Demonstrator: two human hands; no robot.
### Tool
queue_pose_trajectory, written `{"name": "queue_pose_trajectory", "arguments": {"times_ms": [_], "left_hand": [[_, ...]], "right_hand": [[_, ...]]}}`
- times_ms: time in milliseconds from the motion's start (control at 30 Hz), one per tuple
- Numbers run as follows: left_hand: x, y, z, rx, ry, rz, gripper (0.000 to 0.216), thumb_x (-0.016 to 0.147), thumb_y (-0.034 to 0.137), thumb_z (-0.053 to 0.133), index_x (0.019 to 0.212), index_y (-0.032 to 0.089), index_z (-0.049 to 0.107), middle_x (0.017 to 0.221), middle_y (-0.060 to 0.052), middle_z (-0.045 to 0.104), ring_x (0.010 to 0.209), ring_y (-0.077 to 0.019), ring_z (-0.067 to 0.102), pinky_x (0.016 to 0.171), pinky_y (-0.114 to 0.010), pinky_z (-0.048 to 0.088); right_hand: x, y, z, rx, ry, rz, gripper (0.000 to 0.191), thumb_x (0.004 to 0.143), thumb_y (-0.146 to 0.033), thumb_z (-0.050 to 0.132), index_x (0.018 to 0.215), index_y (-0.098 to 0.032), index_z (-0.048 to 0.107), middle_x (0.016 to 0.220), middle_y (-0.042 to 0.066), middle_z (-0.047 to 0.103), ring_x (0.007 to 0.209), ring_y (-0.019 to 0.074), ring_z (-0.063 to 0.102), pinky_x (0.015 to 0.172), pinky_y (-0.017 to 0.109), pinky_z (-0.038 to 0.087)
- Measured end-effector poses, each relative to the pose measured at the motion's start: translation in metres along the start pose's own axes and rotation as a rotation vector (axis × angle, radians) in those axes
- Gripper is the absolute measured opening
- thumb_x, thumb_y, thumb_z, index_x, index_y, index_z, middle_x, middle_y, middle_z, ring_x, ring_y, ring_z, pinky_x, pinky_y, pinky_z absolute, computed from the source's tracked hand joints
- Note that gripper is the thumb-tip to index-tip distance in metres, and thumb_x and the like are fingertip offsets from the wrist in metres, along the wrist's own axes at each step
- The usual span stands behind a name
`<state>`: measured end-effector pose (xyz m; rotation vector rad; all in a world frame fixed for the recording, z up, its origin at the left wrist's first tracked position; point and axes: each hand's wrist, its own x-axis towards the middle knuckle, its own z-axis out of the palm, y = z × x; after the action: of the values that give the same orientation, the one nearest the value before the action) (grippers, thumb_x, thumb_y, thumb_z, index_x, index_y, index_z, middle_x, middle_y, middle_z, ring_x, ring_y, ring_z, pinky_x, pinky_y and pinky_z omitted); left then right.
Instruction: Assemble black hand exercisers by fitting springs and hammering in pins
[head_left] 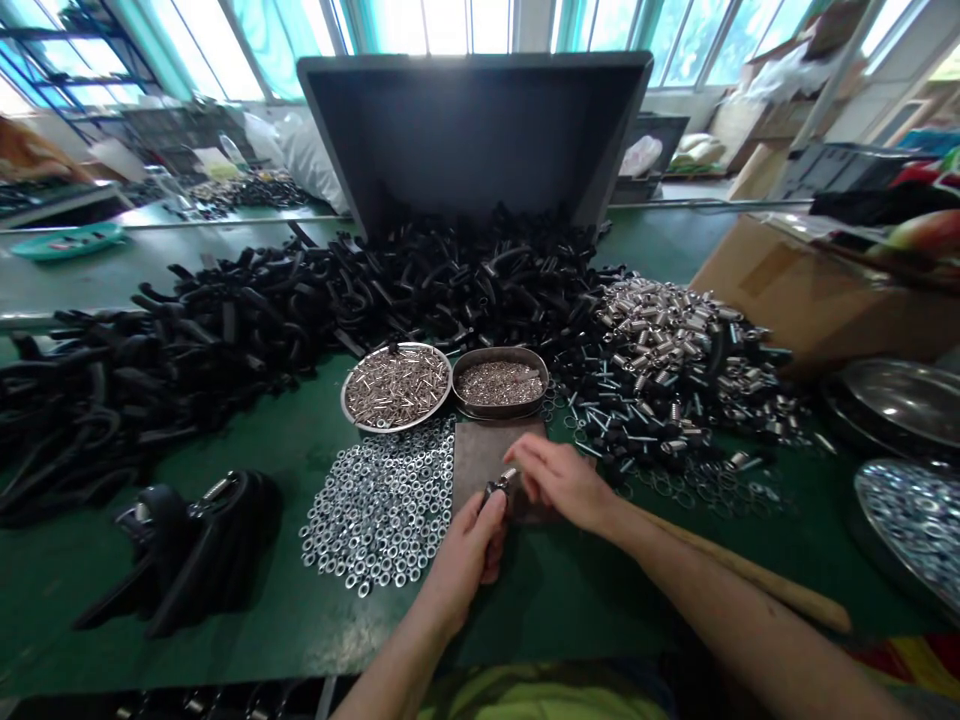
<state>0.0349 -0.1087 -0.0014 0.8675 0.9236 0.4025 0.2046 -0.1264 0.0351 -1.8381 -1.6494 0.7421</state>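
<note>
My left hand [471,548] is closed around a small black handle piece [493,491], most of it hidden in the fingers. A shiny metal spring [509,476] sticks up from its top end. My right hand [566,485] is beside the spring, fingers bent and drawn together; whatever is between the fingertips is too small to make out. Both hands are over a flat grey-brown plate [480,448] on the green table. To the left of it spread many loose metal nuts [375,510]. A wooden tool handle [795,597] lies partly under my right forearm.
Behind the plate stand a round dish [344,397] of metal pins and an oval tin [501,409] of tiny parts. Black handles [247,300] pile up before a grey crate [480,140]. Springs [675,330] heap at right, near a cardboard box [795,290]. Assembled handles [202,550] lie left.
</note>
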Motion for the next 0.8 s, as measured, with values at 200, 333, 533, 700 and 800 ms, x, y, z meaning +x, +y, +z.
{"name": "queue_pose_trajectory", "arguments": {"times_ms": [200, 333, 533, 700, 800], "left_hand": [[0.004, 0.007, 0.0, -0.231, 0.031, -0.036, 0.057, 0.067, 0.068, 0.06, 0.085, 0.014, 0.055, 0.06, 0.005, 0.041, 0.046, -0.0035, 0.03, 0.037, -0.013, 0.018], [0.009, 0.011, 0.001, -0.439, 0.028, -0.113, 0.062, 0.074, 0.074, 0.044, 0.078, 0.012, 0.056, 0.063, 0.001, 0.048, 0.047, -0.0052, 0.036, 0.038, -0.015, 0.026], [0.016, 0.02, -0.005, -0.723, -0.011, -0.123, 0.036, 0.085, 0.038, 0.045, 0.057, 0.015, 0.044, 0.049, 0.003, 0.035, 0.041, -0.0059, 0.031, 0.04, -0.016, 0.028], [0.016, 0.019, 0.001, -0.777, -0.054, -0.063, 0.028, 0.082, 0.029, 0.046, 0.058, 0.015, 0.048, 0.047, 0.002, 0.037, 0.043, -0.0079, 0.035, 0.044, -0.019, 0.032], [0.014, 0.015, 0.008, -0.759, -0.032, -0.028, 0.023, 0.079, 0.028, 0.049, 0.061, 0.015, 0.05, 0.046, 0.002, 0.04, 0.044, -0.0082, 0.037, 0.045, -0.02, 0.034]], "right_hand": [[0.051, 0.059, -0.057, -0.868, 0.364, 0.392, 0.032, 0.09, -0.039, 0.048, 0.108, -0.013, 0.056, 0.098, 0.018, 0.065, 0.088, 0.0289, 0.062, 0.066, 0.033, 0.043], [0.059, 0.072, -0.067, -0.868, 0.334, 0.442, 0.026, 0.089, -0.028, 0.046, 0.104, -0.01, 0.057, 0.088, 0.018, 0.066, 0.082, 0.03, 0.064, 0.066, 0.037, 0.045], [0.018, 0.044, -0.058, -0.63, 0.468, 0.099, 0.024, 0.086, -0.021, 0.047, 0.104, -0.013, 0.059, 0.102, 0.015, 0.063, 0.092, 0.0266, 0.06, 0.075, 0.037, 0.047], [-0.03, -0.003, -0.02, -0.076, 0.284, -0.201, 0.017, 0.085, -0.022, 0.053, 0.101, -0.02, 0.059, 0.092, 0.005, 0.066, 0.075, 0.017, 0.062, 0.068, 0.029, 0.05], [-0.037, -0.021, 0.006, -0.068, 0.235, -0.371, 0.017, 0.087, -0.014, 0.048, 0.099, -0.02, 0.057, 0.091, 0.006, 0.065, 0.082, 0.0177, 0.063, 0.072, 0.03, 0.051]]}}
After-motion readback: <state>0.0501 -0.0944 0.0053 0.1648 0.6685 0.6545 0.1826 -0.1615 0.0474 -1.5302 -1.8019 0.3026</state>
